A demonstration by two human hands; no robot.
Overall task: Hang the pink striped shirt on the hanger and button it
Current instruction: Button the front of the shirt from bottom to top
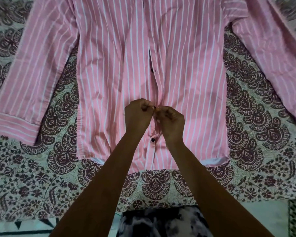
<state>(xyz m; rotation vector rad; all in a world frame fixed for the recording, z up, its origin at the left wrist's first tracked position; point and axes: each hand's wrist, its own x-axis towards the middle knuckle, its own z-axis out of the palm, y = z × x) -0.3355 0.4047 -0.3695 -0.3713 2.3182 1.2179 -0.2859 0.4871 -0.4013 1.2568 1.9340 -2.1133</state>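
The pink striped shirt lies flat, front up, on a patterned bedspread, sleeves spread to both sides. Its collar end runs out of view at the top; no hanger shows. Along the centre placket I see a dark button higher up and another dark button below my hands. My left hand pinches the left placket edge at a small dark button between my fingertips. My right hand pinches the right placket edge against it. Both sets of fingers are curled tight and meet at the placket.
The patterned bedspread with dark paisley shapes covers the whole surface around the shirt. Its front edge runs just in front of my body. My dark-and-white patterned clothing shows at the bottom centre.
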